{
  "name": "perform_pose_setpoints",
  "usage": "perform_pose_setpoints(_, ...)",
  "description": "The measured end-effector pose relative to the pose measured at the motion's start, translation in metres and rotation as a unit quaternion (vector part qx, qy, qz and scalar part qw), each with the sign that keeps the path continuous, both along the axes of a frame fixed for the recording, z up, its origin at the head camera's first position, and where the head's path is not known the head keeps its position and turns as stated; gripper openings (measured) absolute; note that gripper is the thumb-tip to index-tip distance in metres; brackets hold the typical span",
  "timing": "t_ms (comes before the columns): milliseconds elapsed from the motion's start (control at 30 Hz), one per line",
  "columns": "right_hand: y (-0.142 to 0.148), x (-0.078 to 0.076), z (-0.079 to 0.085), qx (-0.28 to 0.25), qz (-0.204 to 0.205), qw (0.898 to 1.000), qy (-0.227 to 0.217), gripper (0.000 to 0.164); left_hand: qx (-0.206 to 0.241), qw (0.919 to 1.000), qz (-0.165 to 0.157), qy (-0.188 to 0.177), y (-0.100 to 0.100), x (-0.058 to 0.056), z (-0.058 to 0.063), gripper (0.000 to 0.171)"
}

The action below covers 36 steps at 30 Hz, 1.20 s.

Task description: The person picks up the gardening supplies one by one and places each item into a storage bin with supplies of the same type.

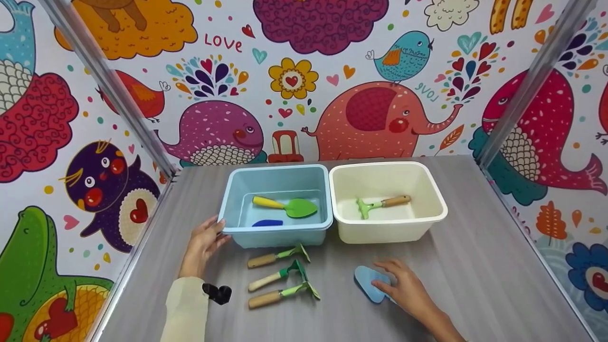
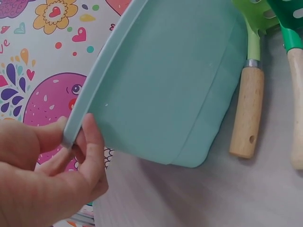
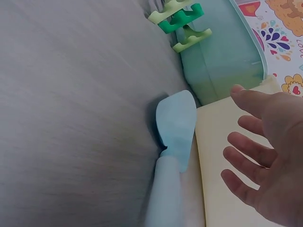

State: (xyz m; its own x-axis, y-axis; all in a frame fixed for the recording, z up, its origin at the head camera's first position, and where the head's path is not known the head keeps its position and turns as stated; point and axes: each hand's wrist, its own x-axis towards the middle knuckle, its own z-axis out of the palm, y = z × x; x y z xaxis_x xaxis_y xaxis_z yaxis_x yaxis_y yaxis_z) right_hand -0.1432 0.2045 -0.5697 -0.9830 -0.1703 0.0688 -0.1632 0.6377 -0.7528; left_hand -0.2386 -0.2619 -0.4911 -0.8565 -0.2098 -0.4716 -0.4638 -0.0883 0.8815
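My left hand (image 1: 203,243) pinches the rim of the light-blue plastic basin (image 1: 280,229) at its front left corner. In the left wrist view, thumb and fingers lie on either side of that rim. Inside this basin are a green trowel (image 1: 301,208) with a yellow handle and a dark-blue piece (image 1: 267,223), partly hidden by the front wall. My right hand (image 1: 406,287), its fingers spread, hovers by a light-blue toy shovel (image 1: 369,284) on the table. The right wrist view shows the hand (image 3: 272,146) apart from the shovel (image 3: 177,118), with nothing in its grasp.
A cream basin (image 1: 389,232) stands against the blue one's right side, holding a small green hand rake (image 1: 380,204) with a wooden handle. Several green wooden-handled garden tools (image 1: 278,280) lie before the blue basin. Patterned walls (image 1: 294,118) and metal posts (image 1: 517,95) enclose the grey table (image 1: 475,285).
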Motion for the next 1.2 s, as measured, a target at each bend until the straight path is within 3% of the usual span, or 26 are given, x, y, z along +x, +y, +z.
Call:
perform_pose_setpoints(300,0.010,0.010,0.000,-0.038,-0.016,0.999,-0.027,0.047,0.011,0.9999,0.000,0.005,0.000,0.001,-0.002,0.058)
perform_pose_setpoints(800,0.021,0.024,-0.013,-0.046,-0.048,0.997,-0.028,0.044,0.015,0.9999,0.005,0.004,0.001,0.000,0.000,0.057)
perform_pose_setpoints(1200,0.029,0.032,-0.027,-0.001,-0.049,0.997,-0.051,0.045,0.020,0.9997,0.009,0.010,0.001,0.001,0.001,0.057)
